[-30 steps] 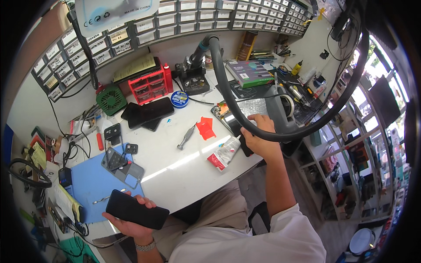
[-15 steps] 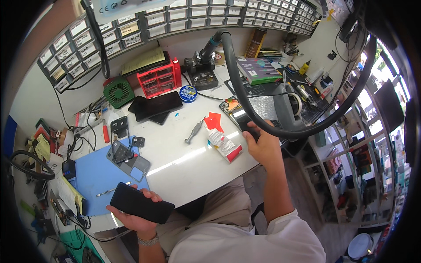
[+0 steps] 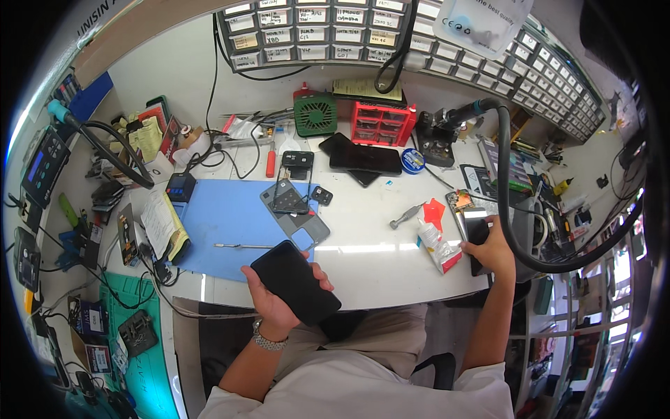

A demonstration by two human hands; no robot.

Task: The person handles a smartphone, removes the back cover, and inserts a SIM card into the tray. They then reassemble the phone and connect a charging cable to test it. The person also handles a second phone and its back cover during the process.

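Observation:
My left hand is wrapped round a black smartphone, holding it tilted just off the table's front edge, its dark screen upward. At the right side of the table, my right hand has its thumb and fingers on a dark flat object; its kind is hard to make out. Just beyond lies an opened phone with its inner parts showing. Left of my right hand are a white and red tube, a red plastic piece and a small grey screwdriver.
A blue mat carries a metal tool and phone back covers. Behind stand a green fan, a red drawer box and dark phones. A thick black hose arches over the right side.
The view has swung to the left, so the table appears further right. The smartphone in my left hand is tilted more steeply. My right hand still grips the dark flat object.

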